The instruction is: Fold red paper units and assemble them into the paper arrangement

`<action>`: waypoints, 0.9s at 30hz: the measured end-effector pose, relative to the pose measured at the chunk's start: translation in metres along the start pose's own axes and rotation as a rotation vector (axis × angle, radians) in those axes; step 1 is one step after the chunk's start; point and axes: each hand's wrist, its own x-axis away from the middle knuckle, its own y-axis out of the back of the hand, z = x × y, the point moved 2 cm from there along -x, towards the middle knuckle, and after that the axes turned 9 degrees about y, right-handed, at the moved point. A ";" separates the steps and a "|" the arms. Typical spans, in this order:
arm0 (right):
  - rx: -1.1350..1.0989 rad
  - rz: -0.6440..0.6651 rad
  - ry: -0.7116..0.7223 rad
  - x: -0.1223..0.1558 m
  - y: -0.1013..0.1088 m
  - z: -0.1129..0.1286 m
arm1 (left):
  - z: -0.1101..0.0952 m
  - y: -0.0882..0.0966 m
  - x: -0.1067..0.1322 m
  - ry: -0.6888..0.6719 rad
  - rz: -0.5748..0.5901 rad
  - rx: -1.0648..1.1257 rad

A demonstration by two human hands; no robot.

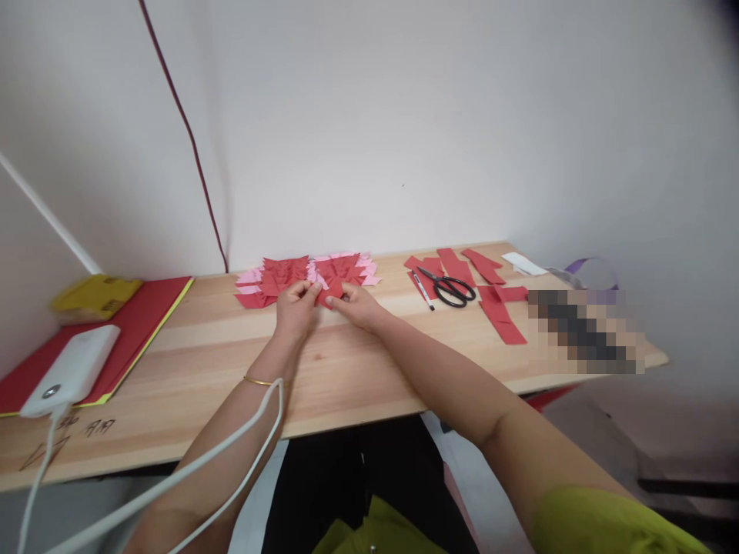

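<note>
Between my two hands is a small piece of red paper [330, 293], pinched at its edges over the wooden table. My left hand [295, 308] grips it from the left, thumb and fingers pressed together. From the right, my right hand [356, 306] pinches the same piece with the thumb on its near side. Just behind my hands, against the wall, lies a pile of folded red and pink paper pieces [282, 271] with pointed ends. My fingers partly hide the held piece and the front of the pile.
To the right, black-handled scissors [454, 291] and a white pen [423, 291] lie among red paper strips [501, 317]. At the left, a white power bank [75, 368] with a cable and a yellow packet [97, 298] rest on red sheets [151, 308]. The cable crosses my left forearm.
</note>
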 end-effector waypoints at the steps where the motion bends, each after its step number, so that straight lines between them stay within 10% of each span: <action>1: -0.019 0.007 0.001 0.000 0.000 0.001 | 0.001 0.000 0.000 0.026 0.013 0.051; 9: -0.122 -0.142 -0.003 -0.001 0.003 0.006 | 0.010 -0.007 0.000 0.214 0.243 0.278; 27: -0.111 -0.133 0.013 -0.003 0.002 -0.001 | 0.017 -0.015 0.003 0.285 0.305 0.332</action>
